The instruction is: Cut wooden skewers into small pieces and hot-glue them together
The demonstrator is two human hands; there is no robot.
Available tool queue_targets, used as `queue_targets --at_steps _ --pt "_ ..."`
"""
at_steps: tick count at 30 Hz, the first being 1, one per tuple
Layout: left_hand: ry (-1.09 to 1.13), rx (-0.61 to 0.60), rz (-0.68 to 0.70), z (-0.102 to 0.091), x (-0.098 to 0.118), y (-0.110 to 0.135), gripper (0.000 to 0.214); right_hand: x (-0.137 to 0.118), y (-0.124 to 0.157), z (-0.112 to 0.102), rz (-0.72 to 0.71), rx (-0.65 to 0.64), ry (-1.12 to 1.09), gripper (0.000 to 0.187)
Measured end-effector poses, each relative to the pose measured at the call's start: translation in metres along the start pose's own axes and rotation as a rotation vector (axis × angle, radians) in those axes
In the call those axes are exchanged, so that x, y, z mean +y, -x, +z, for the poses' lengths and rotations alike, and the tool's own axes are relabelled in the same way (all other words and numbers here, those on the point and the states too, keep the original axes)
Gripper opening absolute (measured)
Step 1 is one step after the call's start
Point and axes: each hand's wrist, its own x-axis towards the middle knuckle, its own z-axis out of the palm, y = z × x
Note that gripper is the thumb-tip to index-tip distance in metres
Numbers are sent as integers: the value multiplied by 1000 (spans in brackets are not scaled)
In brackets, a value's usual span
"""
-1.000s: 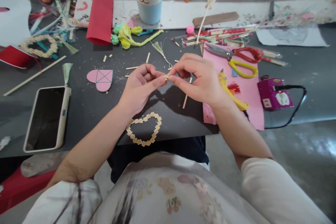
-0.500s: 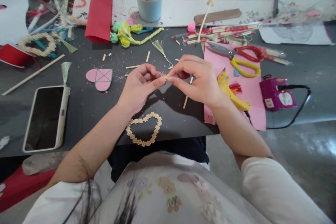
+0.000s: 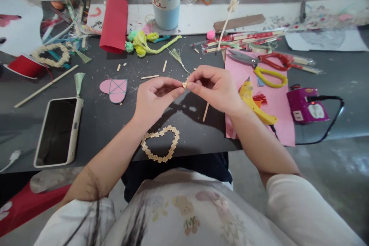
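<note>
Pinched between the fingertips of both hands is a small pale flower-shaped wooden piece [image 3: 185, 84]. My left hand [image 3: 157, 98] grips it from the left with thumb and index finger; my right hand [image 3: 215, 88] closes on its right side. Below my left hand, near the table edge, lies a heart-shaped frame [image 3: 160, 144] made of small pale flowers. Just behind the fingers rests a pale green tassel [image 3: 176, 57] with a loop. Cut wooden sticks [image 3: 150, 77] are scattered around, one [image 3: 205, 112] beside my right hand. A pink paper heart [image 3: 114, 90] with drawn lines lies to the left.
On pink paper [image 3: 232, 125] at right are scissors [image 3: 255, 61] and a yellow glue gun [image 3: 255, 103], near a purple box [image 3: 307, 105] with a black cable. A phone [image 3: 57, 132] lies left. A tumbler [image 3: 165, 4], red paper [image 3: 114, 23] and wrapped sticks [image 3: 245, 40] stand or lie behind.
The view has shifted slightly, so everything on the table sits a little lower and further right. Both hands still hold the small piece, which now shows its flower shape more plainly.
</note>
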Motion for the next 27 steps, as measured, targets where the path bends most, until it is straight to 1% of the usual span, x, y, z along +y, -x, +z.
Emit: queue_targets --at_steps 3,6,14,27 --pt "-76 39 40 0 1 1 14 2 1 1 65 -26 -58 15" --pt "-82 46 33 1 2 2 16 6 1 1 96 -36 -74 16" --pt "-63 29 23 2 -3 2 17 10 1 2 116 -42 -85 17" --pt "-6 52 -2 5 -6 2 20 7 0 7 149 -33 -149 17"
